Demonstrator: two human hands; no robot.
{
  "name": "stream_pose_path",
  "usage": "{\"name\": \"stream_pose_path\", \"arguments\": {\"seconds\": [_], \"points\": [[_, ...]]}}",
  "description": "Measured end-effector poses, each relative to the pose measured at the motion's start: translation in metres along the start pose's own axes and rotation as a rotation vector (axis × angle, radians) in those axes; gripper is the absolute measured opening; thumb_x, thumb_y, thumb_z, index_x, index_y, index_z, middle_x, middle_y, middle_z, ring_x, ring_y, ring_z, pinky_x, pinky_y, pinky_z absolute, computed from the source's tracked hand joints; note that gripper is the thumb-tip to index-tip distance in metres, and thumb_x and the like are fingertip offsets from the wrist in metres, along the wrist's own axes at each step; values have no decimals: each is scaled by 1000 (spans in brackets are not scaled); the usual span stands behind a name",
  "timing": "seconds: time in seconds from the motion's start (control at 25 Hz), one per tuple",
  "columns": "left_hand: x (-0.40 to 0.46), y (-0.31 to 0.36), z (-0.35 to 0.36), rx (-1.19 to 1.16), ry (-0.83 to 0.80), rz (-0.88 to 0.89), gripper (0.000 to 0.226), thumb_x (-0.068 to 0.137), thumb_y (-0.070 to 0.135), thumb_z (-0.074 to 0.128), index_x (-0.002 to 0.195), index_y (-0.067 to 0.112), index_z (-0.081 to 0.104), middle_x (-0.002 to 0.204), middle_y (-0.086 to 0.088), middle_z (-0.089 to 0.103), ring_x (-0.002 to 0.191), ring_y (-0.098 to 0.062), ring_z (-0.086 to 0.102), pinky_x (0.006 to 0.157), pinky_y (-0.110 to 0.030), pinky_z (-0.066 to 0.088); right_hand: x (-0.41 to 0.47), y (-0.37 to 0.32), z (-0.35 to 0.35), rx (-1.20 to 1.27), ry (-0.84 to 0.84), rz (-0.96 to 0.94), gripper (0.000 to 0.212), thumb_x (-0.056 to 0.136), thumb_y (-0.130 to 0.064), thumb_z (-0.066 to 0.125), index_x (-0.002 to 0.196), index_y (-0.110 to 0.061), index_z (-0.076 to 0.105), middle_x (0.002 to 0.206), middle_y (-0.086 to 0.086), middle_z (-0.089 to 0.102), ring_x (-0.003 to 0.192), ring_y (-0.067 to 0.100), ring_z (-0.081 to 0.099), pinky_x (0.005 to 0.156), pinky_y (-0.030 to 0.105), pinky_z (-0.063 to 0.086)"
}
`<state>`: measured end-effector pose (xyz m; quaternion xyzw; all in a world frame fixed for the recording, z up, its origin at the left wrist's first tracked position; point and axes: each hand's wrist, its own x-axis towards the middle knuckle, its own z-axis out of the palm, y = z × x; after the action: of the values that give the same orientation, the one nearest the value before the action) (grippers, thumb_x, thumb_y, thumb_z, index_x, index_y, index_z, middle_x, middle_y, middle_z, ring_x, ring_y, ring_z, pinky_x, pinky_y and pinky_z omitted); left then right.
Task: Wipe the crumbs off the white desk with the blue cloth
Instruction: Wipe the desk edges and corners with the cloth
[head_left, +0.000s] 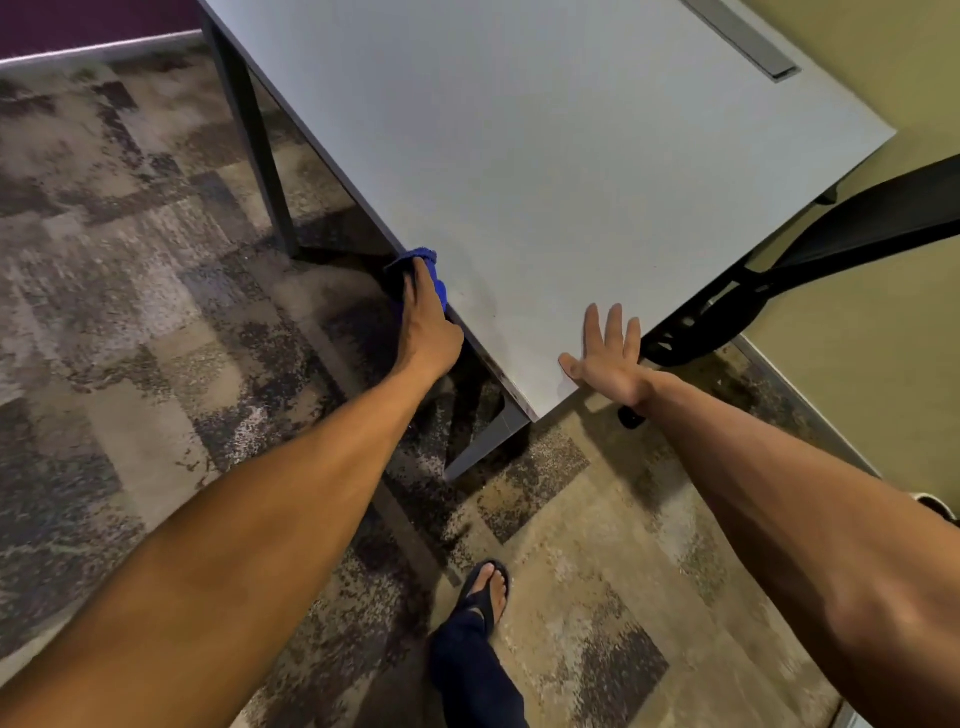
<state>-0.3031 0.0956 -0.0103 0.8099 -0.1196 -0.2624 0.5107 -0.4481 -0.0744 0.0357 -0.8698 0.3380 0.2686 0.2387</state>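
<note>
1. Blue cloth (422, 270) sits at the left edge of the white desk surface (545, 156), centre-left of frame, bunched up and partly hanging over the edge.
2. Left hand (426, 317) holds the cloth, fingers curled over it and pressing it against the desk edge; grip is clamped on the fabric, most of it hidden under the hand.
3. Right hand (608, 353) lies flat on the near corner of the surface, lower centre-right, fingers straight and spread, holding nothing; prob. bracing.
4. Handling, as a guess: cloth looks like soft, light microfibre, floppy, no breakage risk. Best held bunched under the palm w/ flat pressure so it doesn't roll or slip off the edge.
5. Crumbs: too small to make out; faint marks near the corner only.
6. Around: black office chair (810, 249) tucked in at the right edge of frame, near the right hand, could block reach along that side. Grey cable tray lid (748, 36) upper right on the desk. Dark desk leg (254, 140) upper left. Patterned carpet (130, 260) below; a sandalled foot (488, 587) bottom centre.
</note>
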Motion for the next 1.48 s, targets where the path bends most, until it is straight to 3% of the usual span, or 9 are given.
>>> {"name": "stream_pose_path", "arguments": {"seconds": [0.36,0.56,0.8,0.92,1.04,1.12,1.32,1.4,1.48], "points": [[-26,-22,13,-69,-52,97,98,80,-24,38,159,25,6,166,-2,13,150,-24,22,118,-49,31,3,-4,9,-7,67,60,76,104,-46,30,154,-24,-23,158,8,-36,142,36,-36,117,56,-13],[-58,-28,23,12,-81,226,98,77,-22,42,158,23,13,163,-6,22,143,-30,34,102,-27,38,3,-10,22,-2,163,100,68,103,-46,22,154,-31,-21,160,1,-34,146,31,-31,116,66,-7],[-98,-35,38,18,-173,297,93,79,-24,45,158,17,14,162,-13,23,144,-32,33,115,-40,36,4,-15,32,22,221,152,65,103,-44,19,155,-31,-17,162,0,-30,148,29,-28,117,64,-7],[-121,-49,52,56,-254,371,97,79,-23,48,157,22,11,160,-12,22,141,-28,39,118,-39,33,2,-17,33,42,222,157,64,104,-43,20,156,-31,-16,162,0,-28,148,29,-27,117,63,-5],[-145,-57,67,124,-348,405,107,79,-21,52,156,32,0,164,-5,13,145,-26,33,119,-37,31,-1,-16,34,64,226,153,65,104,-43,22,156,-32,-16,162,-2,-29,148,28,-28,117,62,-5],[-149,-57,70,208,-340,419,107,80,-19,56,157,27,-2,165,-7,8,148,-27,27,119,-35,32,-2,-16,33,73,220,154,65,104,-44,22,156,-32,-15,162,-2,-29,148,29,-28,117,62,-3],[-168,-65,66,467,-529,498,90,83,-17,55,157,17,15,166,-7,10,153,-32,8,123,-45,20,-3,-19,29,47,197,174,66,103,-46,22,156,-31,-14,163,0,-26,149,31,-25,118,63,0],[-168,-71,59,369,-431,411,87,81,-17,55,155,17,24,164,-7,20,151,-32,18,122,-45,25,-3,-17,28,42,188,168,67,103,-47,22,156,-30,-15,163,1,-26,148,32,-25,118,62,0],[-154,-67,43,159,-205,249,85,77,-19,54,152,13,30,158,-10,32,144,-31,33,121,-39,29,-2,-16,27,53,171,152,68,103,-47,22,155,-29,-17,162,3,-28,147,34,-28,118,62,-2]]}}
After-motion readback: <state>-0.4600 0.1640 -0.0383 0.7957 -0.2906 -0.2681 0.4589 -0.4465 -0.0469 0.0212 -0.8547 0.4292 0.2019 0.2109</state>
